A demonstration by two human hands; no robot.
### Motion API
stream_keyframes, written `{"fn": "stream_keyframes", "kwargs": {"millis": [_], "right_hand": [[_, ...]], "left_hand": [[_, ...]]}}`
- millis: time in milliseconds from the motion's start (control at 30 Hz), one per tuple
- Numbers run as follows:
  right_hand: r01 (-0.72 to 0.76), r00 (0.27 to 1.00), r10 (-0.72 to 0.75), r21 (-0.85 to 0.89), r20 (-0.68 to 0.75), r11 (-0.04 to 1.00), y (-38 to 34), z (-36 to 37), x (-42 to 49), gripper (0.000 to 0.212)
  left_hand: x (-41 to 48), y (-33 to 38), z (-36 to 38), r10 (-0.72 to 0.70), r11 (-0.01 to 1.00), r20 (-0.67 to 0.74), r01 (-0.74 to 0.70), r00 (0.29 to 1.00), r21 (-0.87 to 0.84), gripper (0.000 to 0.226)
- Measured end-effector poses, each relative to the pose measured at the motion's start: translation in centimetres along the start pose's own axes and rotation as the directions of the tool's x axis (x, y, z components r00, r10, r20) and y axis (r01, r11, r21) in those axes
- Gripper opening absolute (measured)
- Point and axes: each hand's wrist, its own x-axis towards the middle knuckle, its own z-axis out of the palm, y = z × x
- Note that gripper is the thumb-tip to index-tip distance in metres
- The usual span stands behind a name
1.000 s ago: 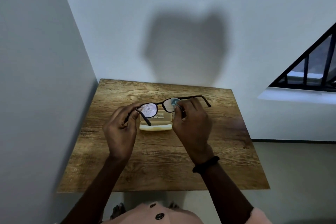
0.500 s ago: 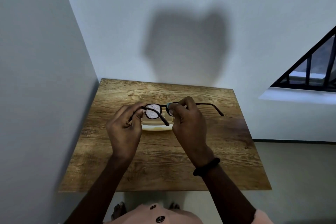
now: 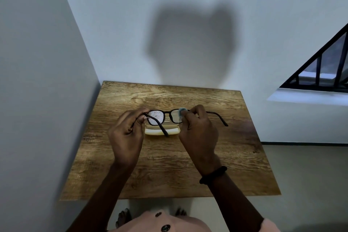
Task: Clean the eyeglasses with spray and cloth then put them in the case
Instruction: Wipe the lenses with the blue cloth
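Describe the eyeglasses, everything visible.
The eyeglasses have a thin dark frame, plastic by the look, with both temples unfolded. They are held in the air above the open cream case, lenses facing the person. The left-side lens is speckled with droplets; the other looks clearer. The left hand pinches the left hinge; the right hand presses a pale blue cloth onto the right lens.

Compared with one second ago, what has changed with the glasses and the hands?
The eyeglasses were tilted more upright, temples swinging toward the person. The right hand still rubs the cloth on its lens; the left hand keeps its grip. The case stayed open.
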Motion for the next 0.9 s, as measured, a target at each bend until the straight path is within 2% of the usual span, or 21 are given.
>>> {"fn": "stream_keyframes", "kwargs": {"millis": [200, 433, 567, 700, 767, 900], "right_hand": [[-0.042, 0.999, 0.042, 0.037, -0.013, 0.998, -0.4, 0.6, 0.6, 0.025], [0.005, 1.0, -0.006, 0.185, 0.006, 0.983, -0.8, 1.3, 0.5, 0.025], [0.054, 0.998, -0.059, 0.176, 0.025, 0.983, -0.4, 1.1, 0.1, 0.026], [0.095, 0.986, -0.113, 0.139, 0.122, 0.986, 0.1, 0.6, -0.2, 0.024], [0.076, 0.983, -0.091, 0.094, 0.158, 0.993, 0.4, 0.3, -0.2, 0.023], [0.013, 0.992, -0.012, -0.005, 0.128, 1.0, 0.3, -0.2, 0.4, 0.023]], "left_hand": [[0.1, 0.2, 0.2, 0.011, 1.0, 0.002, -0.011, 1.0, -0.003, 0.018], [0.3, 0.4, 0.4, -0.023, 0.999, -0.011, 0.022, 1.0, -0.026, 0.027], [0.3, 0.3, 0.3, -0.049, 0.998, -0.022, 0.049, 0.999, -0.041, 0.021], [0.4, 0.2, 0.3, -0.109, 0.992, -0.03, 0.107, 0.994, -0.063, 0.021], [0.4, 0.0, 0.2, -0.114, 0.992, -0.028, 0.112, 0.993, -0.06, 0.021], [0.2, 0.1, 0.5, -0.116, 0.991, -0.001, 0.115, 0.993, -0.072, 0.026]]}}
